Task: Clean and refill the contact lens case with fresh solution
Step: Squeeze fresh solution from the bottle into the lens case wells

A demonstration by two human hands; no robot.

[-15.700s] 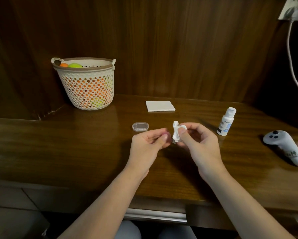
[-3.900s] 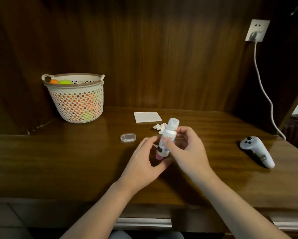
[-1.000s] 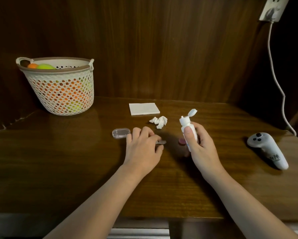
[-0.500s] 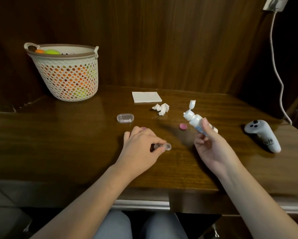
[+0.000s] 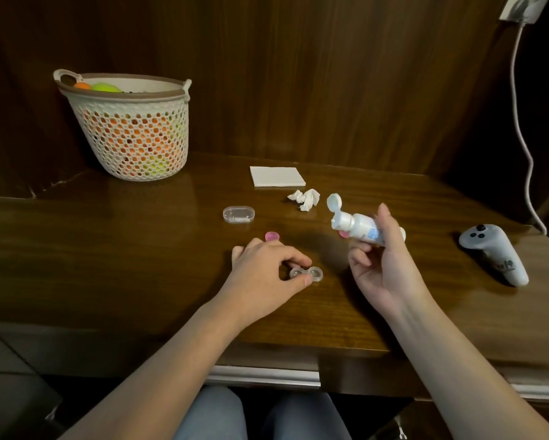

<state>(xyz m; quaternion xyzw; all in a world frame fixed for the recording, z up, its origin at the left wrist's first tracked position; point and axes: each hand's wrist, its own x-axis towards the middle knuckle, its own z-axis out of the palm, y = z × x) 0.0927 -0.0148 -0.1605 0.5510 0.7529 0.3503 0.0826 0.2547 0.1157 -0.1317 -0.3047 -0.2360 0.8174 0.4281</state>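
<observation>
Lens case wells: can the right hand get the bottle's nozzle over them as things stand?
Probably yes. The lens case lies uncapped with the left hand pinching only its near-left end; the right hand holds the open bottle close by, nothing between.

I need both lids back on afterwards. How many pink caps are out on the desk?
2: one pink cap just beyond the left hand, another partly hidden behind the solution bottle.

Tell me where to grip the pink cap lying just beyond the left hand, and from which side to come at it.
Pinch the pink cap by its round rim, coming straight down from above. It lies flat and low on the table, so a sideways approach offers little to hold. The left hand, which pinches the lens case, sits right in front of it; a reach from the far side looks clearer.
</observation>
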